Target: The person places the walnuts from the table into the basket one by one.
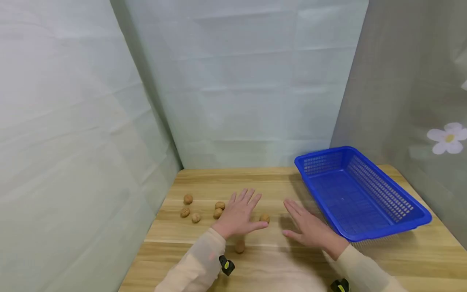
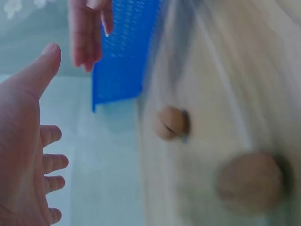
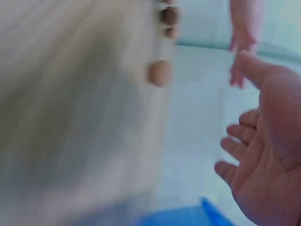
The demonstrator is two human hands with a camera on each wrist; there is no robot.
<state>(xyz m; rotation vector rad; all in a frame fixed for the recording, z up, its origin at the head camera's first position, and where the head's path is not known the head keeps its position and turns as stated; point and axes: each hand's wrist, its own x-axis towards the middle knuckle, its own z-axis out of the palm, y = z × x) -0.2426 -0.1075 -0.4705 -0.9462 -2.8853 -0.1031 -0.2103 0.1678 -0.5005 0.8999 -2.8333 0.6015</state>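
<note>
Both hands hover over the table with nothing held. In the head view the left hand [image 1: 238, 215] has its fingers spread, near several walnuts [image 1: 218, 213]. One walnut [image 1: 264, 218] lies just beyond its thumb, and another walnut [image 1: 239, 246] is below the palm, partly hidden. My right hand [image 1: 310, 229] is straight-fingered with the thumb apart, beside the blue basket [image 1: 365, 233]. The left wrist view shows the left hand [image 2: 23, 141] above two blurred walnuts [image 2: 251, 183]. In the right wrist view the right hand [image 3: 268, 146] is relaxed, facing the left hand [image 3: 244, 33].
The blue plastic basket stands at the table's right side, its inside bare. Three more walnuts [image 1: 185, 212] lie at the left. Pale cloth [image 1: 248, 101] hangs behind the wooden table [image 1: 277, 267] and along both sides.
</note>
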